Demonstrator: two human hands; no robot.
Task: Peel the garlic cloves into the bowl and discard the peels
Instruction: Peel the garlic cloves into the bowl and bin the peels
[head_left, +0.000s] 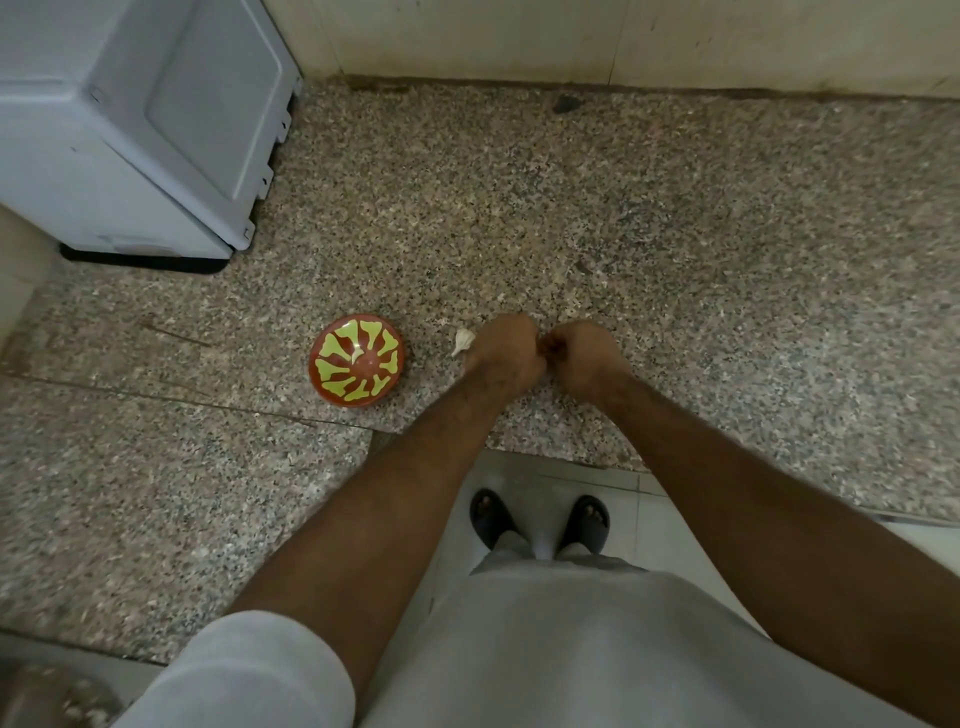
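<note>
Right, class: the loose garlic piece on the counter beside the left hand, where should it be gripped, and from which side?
Pinch the garlic piece across its plump upper end, coming from above and the bowl side. Its thin tail points toward the person, and the left hand blocks its right.

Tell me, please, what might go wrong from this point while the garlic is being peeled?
The hands work over bare counter, apart from the bowl, so a freed clove might drop beside it rather than into it. Pale peel bits could be hard to spot on the speckled stone. The loose garlic piece lies against the left hand and could get knocked away.
</note>
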